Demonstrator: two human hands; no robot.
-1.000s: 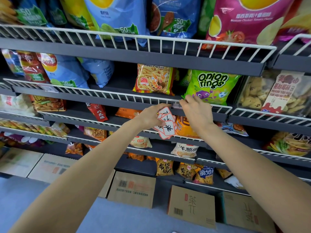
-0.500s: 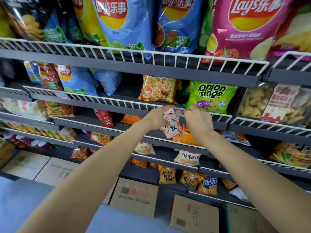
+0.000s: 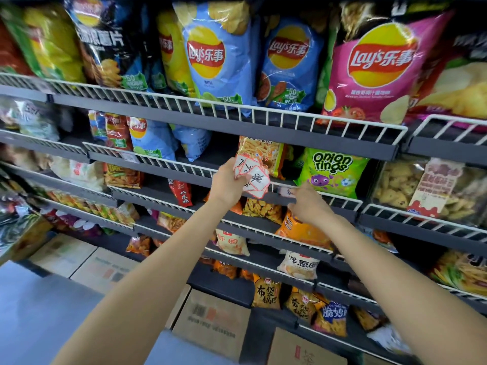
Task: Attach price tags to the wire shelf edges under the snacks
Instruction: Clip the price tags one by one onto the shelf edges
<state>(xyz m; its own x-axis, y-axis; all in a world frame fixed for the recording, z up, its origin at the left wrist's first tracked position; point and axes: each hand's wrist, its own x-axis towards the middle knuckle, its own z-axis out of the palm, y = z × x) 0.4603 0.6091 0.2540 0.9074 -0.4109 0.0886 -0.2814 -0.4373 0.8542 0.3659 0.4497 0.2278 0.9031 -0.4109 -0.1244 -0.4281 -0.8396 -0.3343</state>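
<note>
My left hand (image 3: 228, 182) grips a fan of white price tags with red borders (image 3: 252, 174), held in front of the prawn cracker bag (image 3: 261, 154). One small white tag (image 3: 286, 191) sits on the white wire shelf edge (image 3: 340, 197) below the green onion rings bag (image 3: 330, 171). My right hand (image 3: 307, 202) is just under that tag, fingertips at its lower edge; whether they pinch it is unclear.
Large crisp bags fill the top shelf behind a wire rail (image 3: 263, 111). Lower tiers hold small snack packets (image 3: 266, 291). A clear bag of biscuits (image 3: 411, 188) sits at the right. Cardboard boxes (image 3: 210, 325) stand on the floor below.
The view has tilted upward, showing more of the top shelf. My left hand has lifted the tag bundle up and left. My right hand has dropped slightly below the tag on the wire edge.
</note>
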